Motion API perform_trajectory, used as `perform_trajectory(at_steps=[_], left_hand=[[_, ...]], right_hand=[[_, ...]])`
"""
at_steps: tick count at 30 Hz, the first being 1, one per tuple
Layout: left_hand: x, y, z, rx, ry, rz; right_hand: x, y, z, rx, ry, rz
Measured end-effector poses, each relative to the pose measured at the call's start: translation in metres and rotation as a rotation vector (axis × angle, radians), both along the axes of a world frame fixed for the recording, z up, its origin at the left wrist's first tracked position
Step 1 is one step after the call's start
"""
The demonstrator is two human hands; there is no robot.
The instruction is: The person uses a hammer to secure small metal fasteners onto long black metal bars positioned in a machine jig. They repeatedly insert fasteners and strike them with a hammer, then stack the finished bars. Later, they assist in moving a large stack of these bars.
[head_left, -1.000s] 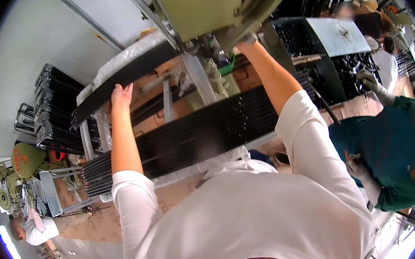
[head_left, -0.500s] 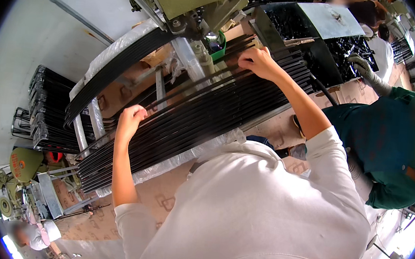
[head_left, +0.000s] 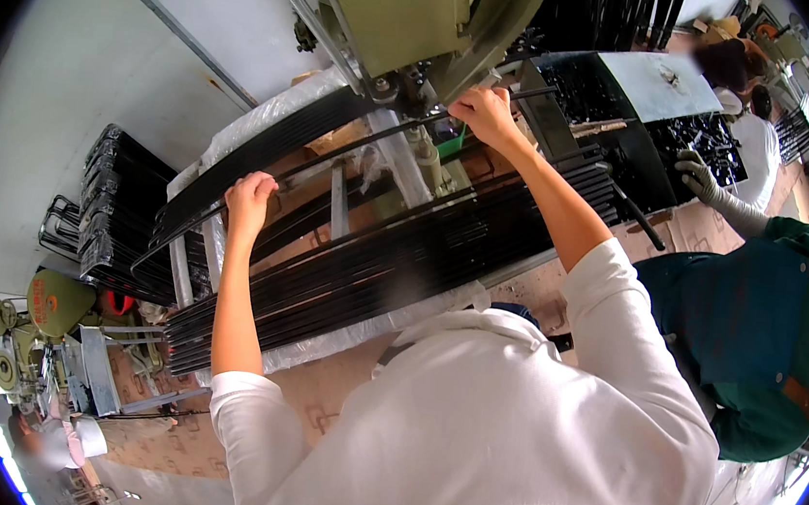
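A long thin black metal rod (head_left: 346, 147) stretches between my two hands, tilted up toward the right. Its left part is gripped by my left hand (head_left: 250, 203), fingers closed. My right hand (head_left: 483, 111) pinches it near its right end, just below the head of an olive-green machine (head_left: 394, 3). Whether the rod touches the machine is hidden behind my right hand. Between my body and the rod lies a row of similar black rods (head_left: 404, 262) on a rack with plastic-wrapped edges. Beyond my left hand rests another bundle of black rods (head_left: 274, 138).
A grey post (head_left: 403, 165) and a green container (head_left: 451, 144) stand below the machine. To the right is a dark bin of small black parts (head_left: 697, 144), with a co-worker's gloved hand (head_left: 707, 179) at it. Stacked black frames (head_left: 121, 211) stand at the left.
Both hands have moved away from my body, lifting the rod off the near row and bringing it to the machine. The view has shifted slightly.
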State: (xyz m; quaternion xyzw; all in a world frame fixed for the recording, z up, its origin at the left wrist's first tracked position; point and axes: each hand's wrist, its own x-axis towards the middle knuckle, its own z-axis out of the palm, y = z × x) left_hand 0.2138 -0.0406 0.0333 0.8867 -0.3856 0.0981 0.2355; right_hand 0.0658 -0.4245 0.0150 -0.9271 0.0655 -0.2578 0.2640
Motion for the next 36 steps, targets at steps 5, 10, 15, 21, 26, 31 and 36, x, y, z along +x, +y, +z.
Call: perform_trajectory(at_steps=[5, 10, 15, 21, 26, 31, 36], left_hand=[[-0.009, -0.003, -0.012, -0.071, 0.127, -0.008], [-0.014, 0.003, -0.015, -0.035, 0.199, 0.03], [-0.012, 0.003, -0.018, -0.104, 0.151, -0.013], [-0.009, -0.003, -0.021, -0.108, 0.162, -0.032], [-0.001, 0.0, -0.02, -0.109, 0.224, 0.019], [-0.004, -0.006, -0.017, -0.113, 0.213, 0.001], [-0.007, -0.002, -0.018, -0.112, 0.22, 0.018]], right_hand=[[-0.005, 0.001, 0.003, -0.05, -0.04, -0.005], [-0.009, 0.01, 0.01, -0.056, -0.048, 0.007], [-0.012, 0.013, 0.018, -0.055, -0.01, 0.017], [-0.015, 0.002, 0.004, -0.058, -0.098, 0.025], [-0.013, 0.011, 0.017, -0.026, -0.035, -0.008], [-0.011, 0.006, 0.013, -0.028, -0.055, -0.012], [-0.013, 0.009, 0.015, -0.052, -0.014, -0.004]])
